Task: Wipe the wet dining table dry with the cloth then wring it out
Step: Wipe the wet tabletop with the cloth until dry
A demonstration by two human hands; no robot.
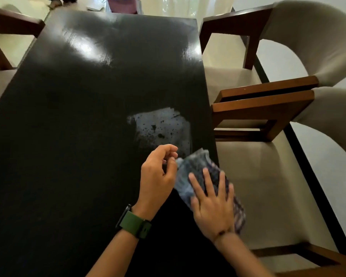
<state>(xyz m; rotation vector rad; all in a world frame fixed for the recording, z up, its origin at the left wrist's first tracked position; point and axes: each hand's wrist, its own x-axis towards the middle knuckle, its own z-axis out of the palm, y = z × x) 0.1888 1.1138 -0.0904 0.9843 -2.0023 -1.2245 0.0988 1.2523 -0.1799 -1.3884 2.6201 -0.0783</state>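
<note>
The dark glossy dining table fills most of the view. A wet patch with dark specks shines near its right edge. A striped blue-grey cloth lies at the table's right edge, partly hanging over it. My right hand presses flat on the cloth with fingers spread. My left hand, with a green watch band on its wrist, hovers just left of the cloth; its curled fingertips touch or pinch the cloth's left corner, and the contact is blurred.
Two wooden armchairs with beige cushions stand close along the right side, the nearer chair and the farther chair. Another chair arm shows at the far left. Light reflects off the table's far half.
</note>
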